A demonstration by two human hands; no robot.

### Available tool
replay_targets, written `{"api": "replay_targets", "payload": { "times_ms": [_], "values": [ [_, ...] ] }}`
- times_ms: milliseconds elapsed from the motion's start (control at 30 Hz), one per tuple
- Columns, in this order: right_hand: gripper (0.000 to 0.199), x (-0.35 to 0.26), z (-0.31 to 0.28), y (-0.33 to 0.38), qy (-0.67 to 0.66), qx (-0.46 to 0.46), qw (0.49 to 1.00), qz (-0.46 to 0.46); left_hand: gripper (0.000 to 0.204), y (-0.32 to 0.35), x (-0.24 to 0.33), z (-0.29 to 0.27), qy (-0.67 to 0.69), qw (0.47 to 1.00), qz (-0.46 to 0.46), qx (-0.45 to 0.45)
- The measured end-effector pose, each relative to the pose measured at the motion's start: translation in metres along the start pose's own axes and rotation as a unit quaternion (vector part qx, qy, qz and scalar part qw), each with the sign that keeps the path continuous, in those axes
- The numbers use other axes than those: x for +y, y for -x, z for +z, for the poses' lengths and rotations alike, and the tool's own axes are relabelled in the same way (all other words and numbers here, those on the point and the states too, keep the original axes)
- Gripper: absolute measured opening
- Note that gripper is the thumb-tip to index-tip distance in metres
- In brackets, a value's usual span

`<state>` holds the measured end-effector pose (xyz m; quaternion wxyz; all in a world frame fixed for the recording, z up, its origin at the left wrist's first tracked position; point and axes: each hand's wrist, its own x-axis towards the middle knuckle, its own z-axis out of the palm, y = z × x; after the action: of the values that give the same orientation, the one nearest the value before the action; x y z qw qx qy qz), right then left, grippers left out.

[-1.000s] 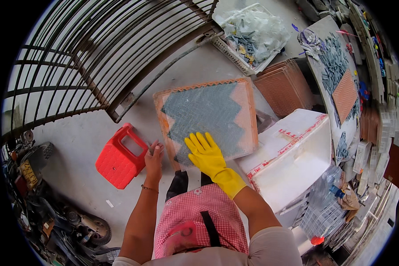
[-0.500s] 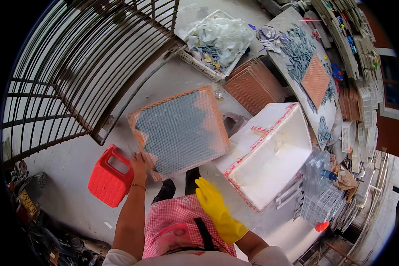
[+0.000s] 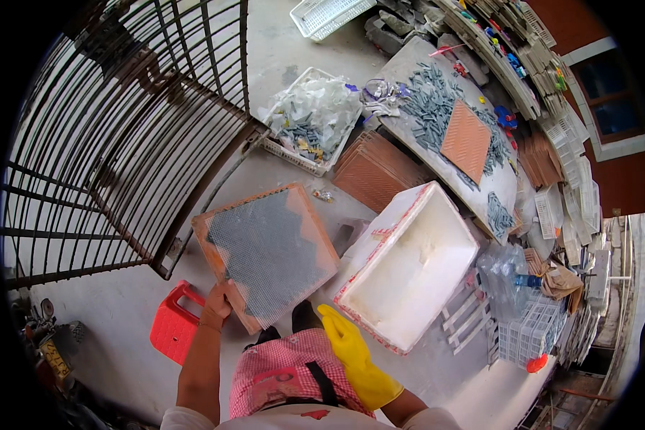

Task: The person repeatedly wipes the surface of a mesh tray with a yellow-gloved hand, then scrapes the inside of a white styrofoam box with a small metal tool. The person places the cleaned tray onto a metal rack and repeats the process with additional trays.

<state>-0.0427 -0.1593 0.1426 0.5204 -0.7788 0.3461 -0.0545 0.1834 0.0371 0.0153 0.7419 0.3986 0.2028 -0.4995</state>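
Seen from above, a person stands on a grey concrete floor (image 3: 279, 43), wearing a pink checked apron (image 3: 279, 369). Their bare left hand (image 3: 217, 302) reaches forward from a nearly straight forearm and grips the near left corner of a square orange-framed tray (image 3: 269, 252), fingers closed around its rim. The tray is held out in front of the body, tilted, and its face is covered by a sheet of fine white mesh over small grey tiles. The right hand (image 3: 342, 337) wears a yellow rubber glove and hangs low beside the apron, arm bent at the elbow, fingers loosely extended; it holds nothing and does not touch the tray. The two hands are well apart. Just beside the gloved hand, to the right, sits a large white foam box (image 3: 408, 265) with red tape along its edges, open on top. A red plastic stool (image 3: 170, 331) lies near the left forearm. A dark metal gate (image 3: 122, 136) with curved bars fills the upper left. Beyond the tray lie a stack of brown square trays (image 3: 376, 168) and a white plastic basket (image 3: 312, 122) holding pale and grey scraps. Farther right, a long table (image 3: 509, 190) carries heaps of small grey pieces and another orange tray (image 3: 466, 140).
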Motion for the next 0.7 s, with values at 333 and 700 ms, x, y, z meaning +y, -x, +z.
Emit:
{"api": "replay_targets", "payload": {
  "times_ms": [333, 700],
  "values": [
    [0.027, -0.071, -0.109, -0.054, 0.029, 0.080, 0.990, -0.114, 0.009, 0.116, 0.018, 0.094, 0.099, 0.988, 0.116, -0.018],
    [0.025, -0.107, -0.113, -0.074, 0.074, 0.135, 0.954, -0.256, 0.030, 0.250, 0.072, 0.133, 0.250, 0.891, 0.357, -0.125]
  ]
}}
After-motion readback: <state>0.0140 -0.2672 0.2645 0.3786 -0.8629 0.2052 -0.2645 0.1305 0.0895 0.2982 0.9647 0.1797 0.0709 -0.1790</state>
